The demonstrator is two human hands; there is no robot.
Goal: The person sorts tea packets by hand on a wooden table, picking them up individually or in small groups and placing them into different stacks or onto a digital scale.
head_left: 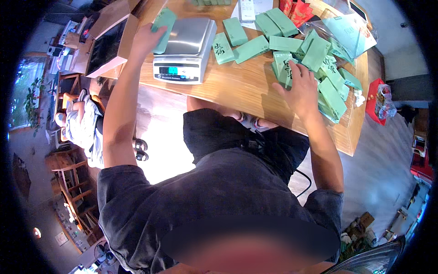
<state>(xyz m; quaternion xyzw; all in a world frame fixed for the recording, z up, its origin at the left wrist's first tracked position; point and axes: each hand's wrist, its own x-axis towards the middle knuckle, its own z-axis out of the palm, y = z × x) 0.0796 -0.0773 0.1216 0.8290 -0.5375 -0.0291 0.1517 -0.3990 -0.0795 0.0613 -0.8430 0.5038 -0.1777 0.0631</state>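
Note:
My left hand point(145, 40) is closed around the edge of a green packet point(166, 23) just left of the scale. The digital scale point(187, 41) has a bare steel pan and a lit display on its near side. Over a heap of similar packets on the right, my right hand point(302, 89) has its fingers apart. Closest to its fingertips is a green packet with dark lettering point(281, 68); whether they touch it I cannot tell. Several other packets, such as a flat green one point(251, 49), lie between the scale and the heap.
An open cardboard box point(119, 43) stands left of the wooden table point(246, 89). A white remote control point(247, 11) lies at the back near red packaging point(299, 16) and a pale blue bag point(349, 34). Beyond the right edge is a red container point(378, 100). Another person point(82, 121) is at the left.

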